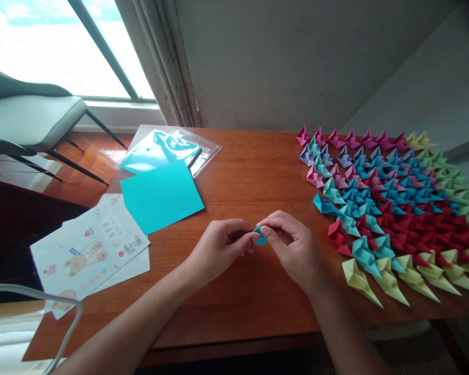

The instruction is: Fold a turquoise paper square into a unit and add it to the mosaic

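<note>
- In the head view, the small blue paper point(261, 238) is held just above the table point(254, 177), between both hands.
- The left hand point(223, 240) pinches one side of it between thumb and fingers; the right hand point(295, 246) pinches the other, thumb laid over the front.
- Folding this small probably goes best with edges matched first, then each crease pressed flat by a thumbnail; pulling outward could tear it.
- Light fingertips should keep thin corners from crumpling.
- Folded paper shapes point(393, 197) stand in rows on the right.
- At left, a printed sheet point(115, 229) carries a bear drawing and a barcode point(134, 245); its lettering is too small to read.
</note>
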Demonstrator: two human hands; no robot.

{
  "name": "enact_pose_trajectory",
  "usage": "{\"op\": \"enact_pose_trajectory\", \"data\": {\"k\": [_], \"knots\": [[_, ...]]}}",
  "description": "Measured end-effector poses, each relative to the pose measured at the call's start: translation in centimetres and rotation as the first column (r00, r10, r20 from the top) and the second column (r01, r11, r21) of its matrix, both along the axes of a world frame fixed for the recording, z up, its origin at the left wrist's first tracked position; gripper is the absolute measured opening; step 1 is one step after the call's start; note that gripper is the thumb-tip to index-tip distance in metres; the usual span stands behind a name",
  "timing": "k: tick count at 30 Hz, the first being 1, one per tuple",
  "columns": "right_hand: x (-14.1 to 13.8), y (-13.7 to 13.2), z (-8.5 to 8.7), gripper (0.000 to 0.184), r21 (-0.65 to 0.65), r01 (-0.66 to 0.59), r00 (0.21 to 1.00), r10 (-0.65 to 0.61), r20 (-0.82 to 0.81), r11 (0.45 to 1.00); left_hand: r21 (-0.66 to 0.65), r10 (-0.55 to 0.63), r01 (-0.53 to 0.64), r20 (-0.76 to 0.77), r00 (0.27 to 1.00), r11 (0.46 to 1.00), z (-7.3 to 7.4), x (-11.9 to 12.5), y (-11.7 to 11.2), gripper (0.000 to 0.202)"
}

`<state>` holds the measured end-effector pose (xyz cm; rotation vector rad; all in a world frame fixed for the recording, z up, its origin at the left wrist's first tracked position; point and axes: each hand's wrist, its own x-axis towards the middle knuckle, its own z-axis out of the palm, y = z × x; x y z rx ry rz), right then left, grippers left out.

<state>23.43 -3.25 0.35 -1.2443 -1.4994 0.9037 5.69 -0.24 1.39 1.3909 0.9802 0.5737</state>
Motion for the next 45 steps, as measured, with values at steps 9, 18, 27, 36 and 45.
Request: {"op": "enact_pose_trajectory", "data": {"k": [9,18,27,36,45], "knots": [[-0.1,0.2,-0.3,0.017,-0.039,0.014,1.000,-0.014,0.007,0.999,-0.061,0.085,-0.083,0.034,0.996,0.995,0.6,0.2,0.2,0.029],[0.0,0.0,0.1,0.025,-0.027,-0.023,0.987,0.027,0.156,0.999,-0.175,-0.098,0.109,0.066,0.993,0.979,0.7,-0.7,0.4,0.029],[-0.3,-0.2,-0.4,0.020,-0.242,-0.052,0.978,0.000,-0.208,0.969,-0.121,0.022,-0.009,0.103,0.994,0.993,0.7,-0.2,0.3,0.028],[0.1,-0.2,-0.7,0.019,-0.254,-0.090,0.992,0.066,-0.104,0.963,-0.109,-0.127,0.136,0.087,0.988,0.985,-0.1,-0.8,0.3,0.023],[-0.5,-0.2,-0.6,0.019,-0.307,-0.120,0.965,0.038,-0.261,0.944,0.039,0.025,-0.021,-0.087,0.996,0.999,-0.8,-0.9,0.9,0.035]]}}
